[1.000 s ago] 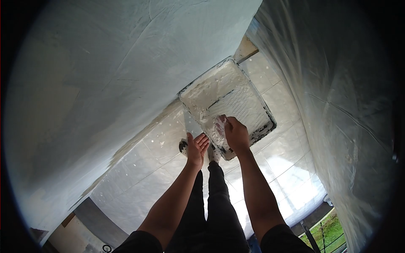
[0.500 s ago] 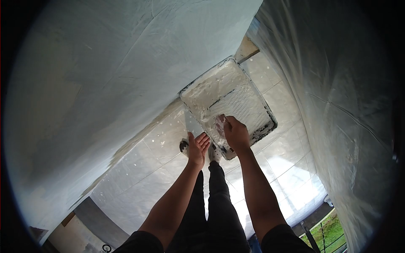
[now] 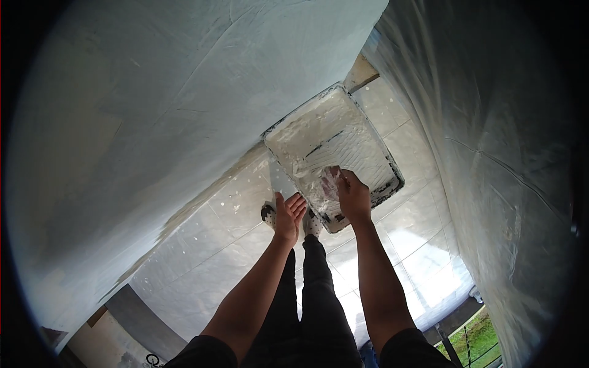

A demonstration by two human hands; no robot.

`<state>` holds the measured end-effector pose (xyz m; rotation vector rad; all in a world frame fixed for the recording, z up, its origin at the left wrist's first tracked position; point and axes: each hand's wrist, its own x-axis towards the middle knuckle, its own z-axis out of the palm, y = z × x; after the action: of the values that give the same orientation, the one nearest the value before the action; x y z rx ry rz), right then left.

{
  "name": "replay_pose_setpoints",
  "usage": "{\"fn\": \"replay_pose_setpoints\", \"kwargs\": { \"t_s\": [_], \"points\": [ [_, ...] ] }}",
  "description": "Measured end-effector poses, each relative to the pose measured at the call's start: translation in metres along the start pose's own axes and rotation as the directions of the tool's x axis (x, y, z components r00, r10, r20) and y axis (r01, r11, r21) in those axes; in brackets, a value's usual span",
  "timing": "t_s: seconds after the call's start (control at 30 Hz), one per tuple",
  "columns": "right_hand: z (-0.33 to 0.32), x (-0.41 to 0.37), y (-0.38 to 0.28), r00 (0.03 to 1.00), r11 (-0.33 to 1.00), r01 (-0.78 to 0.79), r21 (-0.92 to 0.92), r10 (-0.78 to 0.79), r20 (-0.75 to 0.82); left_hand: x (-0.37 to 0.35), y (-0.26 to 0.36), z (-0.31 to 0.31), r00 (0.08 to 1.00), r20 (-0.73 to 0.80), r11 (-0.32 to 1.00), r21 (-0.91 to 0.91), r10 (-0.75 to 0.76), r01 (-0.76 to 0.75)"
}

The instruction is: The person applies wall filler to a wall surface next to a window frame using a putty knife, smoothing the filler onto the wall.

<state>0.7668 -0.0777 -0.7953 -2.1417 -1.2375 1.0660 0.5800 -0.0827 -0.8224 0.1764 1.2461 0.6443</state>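
My right hand (image 3: 354, 195) is closed on a small flat brownish scraper (image 3: 330, 183) smeared with white paste. It is over the near part of a dark-rimmed paint tray (image 3: 397, 164), whose ribbed inside is coated with thick off-white paste (image 3: 343, 150). My left hand (image 3: 288, 216) is beside the tray's left edge, palm turned toward it, fingers stretched and thumb apart, with nothing seen in it. Just beyond its fingertips is a pale grey flat surface (image 3: 281, 176), partly hidden by the tray.
A large wall (image 3: 184, 110) coated in pale plaster fills the left side. Clear plastic sheeting (image 3: 491, 159) hangs on the right. Splattered floor tiles (image 3: 227, 214) lie below, with my spotted shoes (image 3: 269, 214) near the tray. Green grass (image 3: 477, 334) shows at the lower right.
My right hand has moved slightly to the right over the tray with the scraper still in it. My left hand and the tray are almost unchanged.
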Motion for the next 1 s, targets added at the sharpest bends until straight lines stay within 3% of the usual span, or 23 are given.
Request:
{"fn": "replay_pose_setpoints", "kwargs": {
  "t_s": [0.07,0.1,0.13,0.2,0.23,0.27,0.37,0.4,0.47,0.53,0.6,0.63,0.73,0.87,0.9,0.93,1.0],
  "points": [
    [-0.009,0.003,0.007,0.962,0.989,-0.054,0.137,0.088,-0.259,0.000,-0.001,-0.001,1.000,0.014,1.000,0.006,-0.002,0.002],
    [-0.008,0.006,0.017,0.953,0.982,-0.076,0.172,0.122,-0.278,0.000,0.000,-0.002,1.000,0.013,1.000,0.006,-0.002,0.002],
    [-0.003,0.006,0.022,0.952,0.982,-0.077,0.170,0.123,-0.280,0.000,-0.001,-0.002,1.000,0.013,1.000,0.012,0.001,-0.002],
    [0.003,0.005,0.021,0.995,0.999,-0.027,0.029,0.029,-0.092,0.000,-0.002,0.001,1.000,0.016,1.000,0.016,0.003,-0.004],
    [0.005,0.004,0.021,0.995,0.999,-0.043,-0.022,0.045,0.084,0.000,-0.002,0.001,1.000,0.014,1.000,0.014,0.006,-0.006],
    [0.001,0.003,0.016,0.995,0.999,-0.043,-0.021,0.045,0.086,0.000,-0.001,0.000,1.000,0.011,1.000,0.014,0.009,-0.009],
    [-0.009,0.006,0.011,0.987,0.991,-0.127,0.047,0.131,-0.090,0.000,-0.001,0.000,1.000,0.010,1.000,0.011,-0.002,0.001],
    [-0.009,0.009,0.011,0.987,0.991,-0.127,0.047,0.131,-0.090,0.000,-0.001,0.000,1.000,0.010,1.000,0.012,-0.001,0.001],
    [-0.007,0.016,0.012,0.961,0.993,-0.049,0.106,0.076,-0.266,0.001,0.000,0.000,1.000,0.014,1.000,0.016,-0.003,0.002],
    [0.002,0.025,0.013,0.961,0.991,-0.064,0.117,0.093,-0.260,0.001,-0.001,0.000,1.000,0.017,1.000,0.016,-0.006,0.006],
    [0.013,0.033,0.011,0.985,0.995,0.099,0.018,-0.096,-0.145,0.001,0.000,-0.001,1.000,0.013,1.000,0.015,-0.006,0.006],
    [0.011,0.036,0.013,0.994,0.999,0.054,-0.007,-0.053,0.097,0.002,-0.001,-0.002,1.000,0.015,1.000,0.014,-0.007,0.007],
    [-0.002,0.044,-0.001,0.999,1.000,-0.029,0.012,0.029,0.036,0.003,-0.001,-0.003,1.000,0.024,1.000,0.021,-0.010,0.009],
    [0.003,0.055,-0.002,0.989,1.000,-0.002,-0.008,0.001,-0.151,0.001,0.000,-0.002,0.999,0.038,0.999,0.039,-0.002,0.000],
    [0.009,0.053,-0.002,0.997,0.999,0.030,0.021,-0.028,-0.073,0.000,0.000,-0.001,0.999,0.038,0.999,0.037,-0.001,-0.001],
    [0.011,0.051,-0.001,0.993,0.998,0.033,-0.046,-0.028,0.111,0.000,0.000,0.000,1.000,0.028,0.999,0.034,-0.001,0.000],
    [0.012,0.042,-0.002,0.988,0.998,0.061,-0.028,-0.056,0.141,0.001,0.000,-0.001,1.000,0.019,1.000,0.030,-0.002,0.001]
  ]
}}
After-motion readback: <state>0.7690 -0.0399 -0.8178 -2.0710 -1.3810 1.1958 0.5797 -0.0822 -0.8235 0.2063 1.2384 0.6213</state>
